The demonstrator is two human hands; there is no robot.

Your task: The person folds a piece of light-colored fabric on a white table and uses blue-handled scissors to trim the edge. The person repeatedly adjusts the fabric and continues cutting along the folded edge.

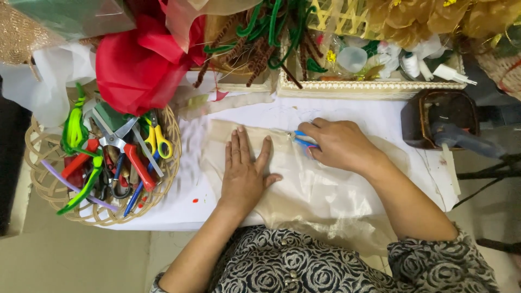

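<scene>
Hands first: left hand (245,171) lies flat, fingers spread wide, palm down on the sheer beige fabric (320,198) at frame centre. Right hand (337,144) is curled around small blue scissors (304,140), blades pointing left toward the fabric's upper edge, just right of the left fingertips. Can't tell how far the blades are open; the hand hides most of them.

Fabric covers the centre of the white counter (184,209) and its lower part droops over the near edge toward the patterned sleeves.

Risks, as I read it:
- Blade tips sit close to the left index finger. If the cut runs left without the flat hand shifting, a nick is likely.
- Fabric is thin and slippery-looking, held only by one palm. The overhanging part could drag it off line, giving a crooked or puckered cut.
- Sheer weave may bunch between the blades instead of shearing, so a snag or fray is possible.
- Fabric lies in loose folds; a hidden second layer could get cut too.

Surroundings: wicker basket (100,168) at left, loaded with larger scissors, pens and green pipe cleaners, is well apart from the hands. Red cloth (135,65) at upper left and the trimmed tray (369,87) of craft bits at top are near the fabric's far edge but not touching it. Brown holder (439,119) at right carries what looks like a glue gun; whether it is hot I cannot tell, and the right forearm passes near it.
</scene>
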